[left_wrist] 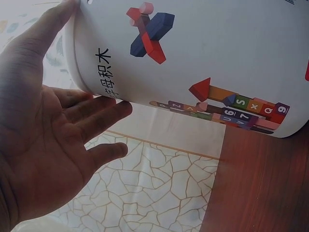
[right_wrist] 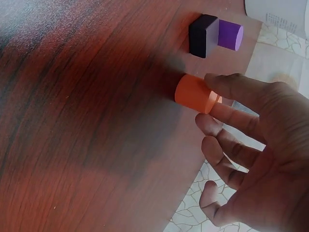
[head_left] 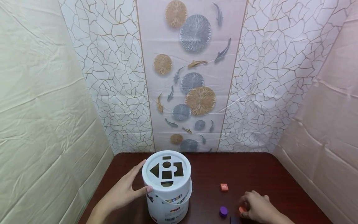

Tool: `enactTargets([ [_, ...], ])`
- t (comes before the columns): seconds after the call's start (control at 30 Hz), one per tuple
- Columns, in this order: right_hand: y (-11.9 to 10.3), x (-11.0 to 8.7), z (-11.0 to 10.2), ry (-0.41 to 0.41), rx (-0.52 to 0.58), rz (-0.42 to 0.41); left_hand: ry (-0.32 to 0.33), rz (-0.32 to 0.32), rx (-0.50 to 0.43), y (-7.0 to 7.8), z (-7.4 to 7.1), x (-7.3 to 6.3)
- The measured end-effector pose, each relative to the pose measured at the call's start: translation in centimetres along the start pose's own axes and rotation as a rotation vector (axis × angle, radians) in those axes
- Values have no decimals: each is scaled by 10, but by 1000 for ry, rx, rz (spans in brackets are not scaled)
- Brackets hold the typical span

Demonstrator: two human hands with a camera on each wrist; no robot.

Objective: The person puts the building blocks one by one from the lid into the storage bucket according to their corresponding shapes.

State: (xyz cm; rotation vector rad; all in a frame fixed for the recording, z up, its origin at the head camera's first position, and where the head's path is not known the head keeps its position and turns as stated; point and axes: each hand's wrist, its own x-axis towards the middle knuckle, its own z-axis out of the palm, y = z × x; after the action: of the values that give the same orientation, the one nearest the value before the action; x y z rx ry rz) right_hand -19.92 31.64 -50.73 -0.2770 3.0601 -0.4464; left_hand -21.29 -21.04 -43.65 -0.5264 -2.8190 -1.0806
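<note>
A white bucket (head_left: 155, 207) stands upright, its white lid (head_left: 179, 182) cut with several shaped holes. My left hand (head_left: 123, 189) rests against the bucket's left side by the rim, thumb toward the front and fingers toward the back. In the left wrist view its fingers are mostly straight and the palm stands off the bucket. My right hand (head_left: 258, 207) pinches an orange cylinder block (right_wrist: 190, 94) between thumb and index finger, low over the table. Near it are a purple cylinder block (head_left: 223, 212) and a dark rectangular block (right_wrist: 203, 36).
An orange square block (head_left: 224, 187) marked with a white figure lies farther back on the dark red table (head_left: 207, 168). The bucket's white handle (head_left: 191, 189) hangs down on its right. Patterned cloth (head_left: 184, 77) hangs behind the table, with plain cloth at both sides.
</note>
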Motion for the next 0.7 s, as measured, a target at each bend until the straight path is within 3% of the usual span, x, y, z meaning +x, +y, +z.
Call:
enactTargets([
  [0.23,-1,2,-4,-23,16,1,-4,-24,-19,1,-1,0],
  [0.4,-3,5,-11,-54,71,12,1,7,-15,0,0,0],
  [0.7,-12,3,-28,71,24,-113,10,2,-22,-1,0,-1],
])
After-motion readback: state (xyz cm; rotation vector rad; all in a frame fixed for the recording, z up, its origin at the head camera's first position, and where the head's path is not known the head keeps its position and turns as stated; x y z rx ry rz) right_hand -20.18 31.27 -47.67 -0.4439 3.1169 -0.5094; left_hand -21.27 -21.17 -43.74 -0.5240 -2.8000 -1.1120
